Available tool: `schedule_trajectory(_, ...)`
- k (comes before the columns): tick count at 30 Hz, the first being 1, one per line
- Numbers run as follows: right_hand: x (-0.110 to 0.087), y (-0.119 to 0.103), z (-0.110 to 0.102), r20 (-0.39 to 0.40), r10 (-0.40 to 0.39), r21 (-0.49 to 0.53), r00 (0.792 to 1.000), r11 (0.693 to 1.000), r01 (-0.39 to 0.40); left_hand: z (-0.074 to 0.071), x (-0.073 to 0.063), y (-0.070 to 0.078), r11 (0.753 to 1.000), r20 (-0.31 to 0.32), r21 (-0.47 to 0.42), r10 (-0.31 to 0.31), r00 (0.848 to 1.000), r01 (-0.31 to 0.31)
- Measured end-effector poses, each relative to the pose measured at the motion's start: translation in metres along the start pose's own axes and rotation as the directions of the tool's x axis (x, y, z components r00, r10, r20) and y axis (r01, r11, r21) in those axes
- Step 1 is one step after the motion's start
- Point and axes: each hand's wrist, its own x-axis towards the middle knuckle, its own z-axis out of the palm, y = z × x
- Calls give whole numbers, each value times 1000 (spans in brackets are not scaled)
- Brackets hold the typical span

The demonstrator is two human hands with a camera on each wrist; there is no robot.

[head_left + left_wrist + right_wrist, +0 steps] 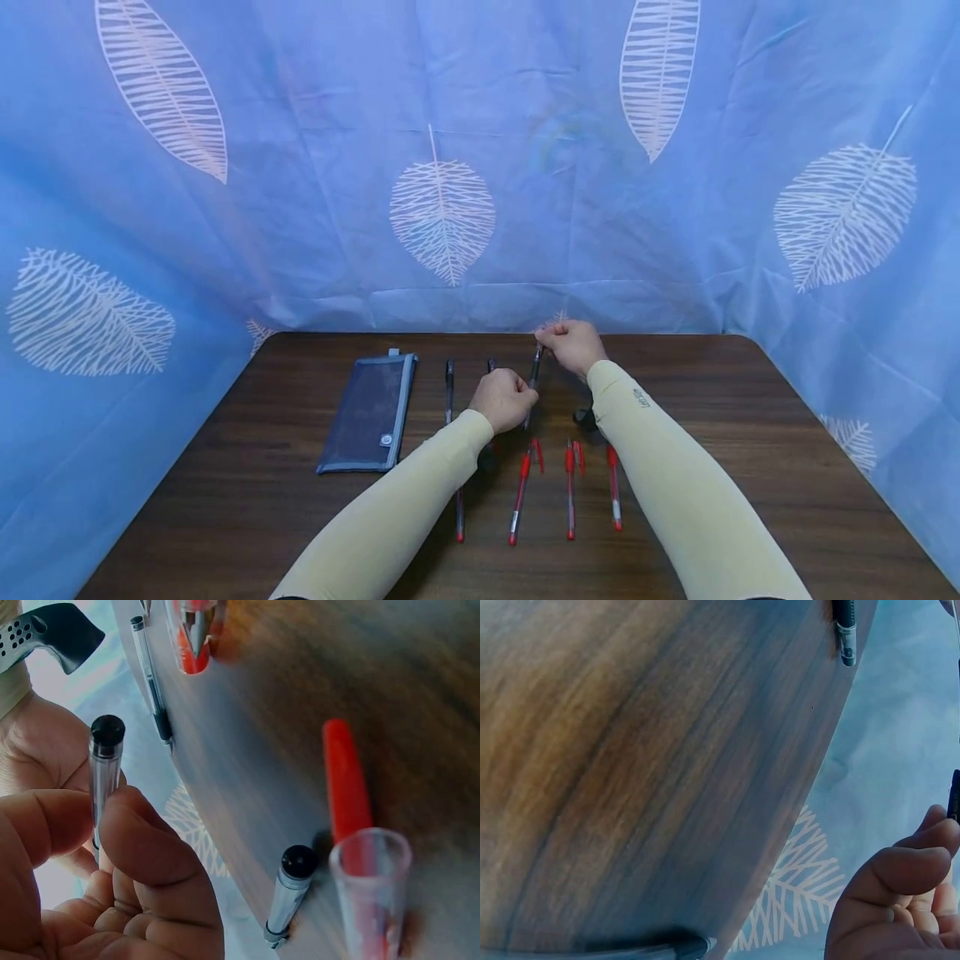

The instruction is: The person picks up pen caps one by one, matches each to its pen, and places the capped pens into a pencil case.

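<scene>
Both hands meet at one black pen [535, 367] held above the table's far half. My left hand [504, 398] pinches its clear barrel between thumb and index finger. In the left wrist view the pen's black end plug [107, 735] sticks up past that thumb. My right hand [573, 343], farther back, pinches the other end of the pen with its fingertips. The right wrist view catches a short black part [954, 796] at the right hand [892, 896], cut off by the frame edge.
A blue zippered mesh pouch [367, 408] lies at left on the dark wooden table [225, 500]. Next to it lies a black pen [449, 387]; another [491, 365] is partly behind the left hand. Red pens [520, 500] lie in front, some with loose red caps [578, 457] beside them.
</scene>
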Motion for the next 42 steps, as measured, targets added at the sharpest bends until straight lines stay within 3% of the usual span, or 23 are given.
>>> schedule_trajectory(9,-8,1,2,52,-70,-70,996,995,74,2,1,3,1000,-12,-9,-4,1000,4)
schedule_trajectory(21,-10,1,-7,45,-61,-122,997,990,66,6,3,9,999,-32,-19,37,999,-37)
schedule_trajectory(35,-13,-8,-1,48,-48,0,998,999,48,8,1,7,997,-80,-41,58,995,-61)
schedule_trajectory(42,-15,-14,0,47,-91,3,995,996,91,7,0,8,997,-112,-25,64,992,-67)
